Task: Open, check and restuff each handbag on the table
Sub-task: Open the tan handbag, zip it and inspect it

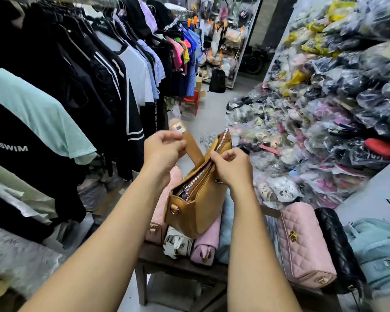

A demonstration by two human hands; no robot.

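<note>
**Tan handbag being held up and unzipped above a table of bags**

A tan handbag (198,199) is being held in the air, tilted with its far end raised, above a row of other bags on a dark wooden table (180,255); its strap (190,145) is being pinched and pulled up and to the left by the left hand (162,149), whose fingers are closed around the strap just below a paper tag (178,128); the right hand (231,167) is closed at the top edge of the bag, thumb and fingertips being pressed together on the zip line (203,174), apparently on the slider, though that is hidden by the fingers.

The near end of the zip is being shown already parted, with something dark visible inside; for the step to go well, the strap should probably be kept taut as a counter-pull while the slider is being drawn straight along the teeth, so the lining is not caught.

The bag is lying between both hands, touching each; a pink quilted bag (302,242) and a black quilted bag (338,246) are being left on the table to the right.
</note>
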